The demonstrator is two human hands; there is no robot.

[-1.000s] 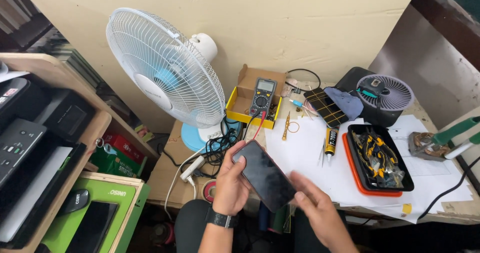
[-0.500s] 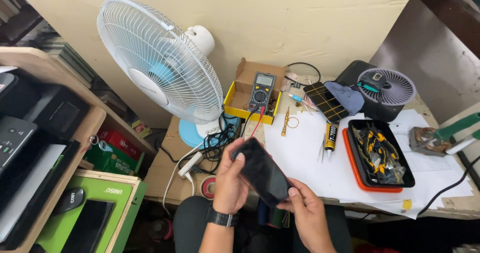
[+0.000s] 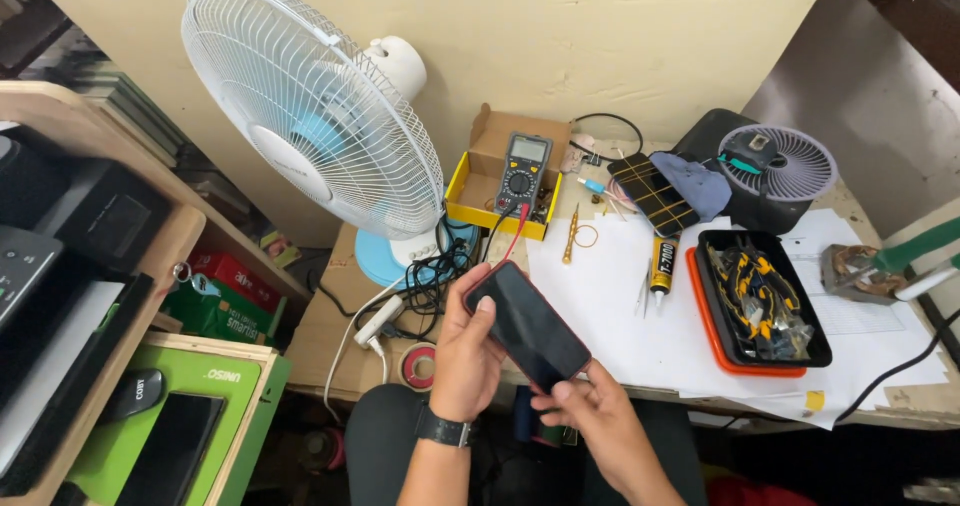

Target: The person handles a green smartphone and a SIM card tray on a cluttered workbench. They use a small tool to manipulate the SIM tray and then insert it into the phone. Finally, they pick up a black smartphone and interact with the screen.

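Now right hand (image 3: pixel 600 421) closer than a second ago, fingers pinching phone (image 3: pixel 527 326) at lower end; left hand (image 3: pixel 468 351) fingers wrapped round its upper edge, over desk (image 3: pixel 600 296) front edge.

White desk fan (image 3: pixel 310 126), multimeter (image 3: pixel 523 173) in yellow box (image 3: pixel 500 211), glue tube (image 3: pixel 662 264), black tool tray (image 3: pixel 762 301)
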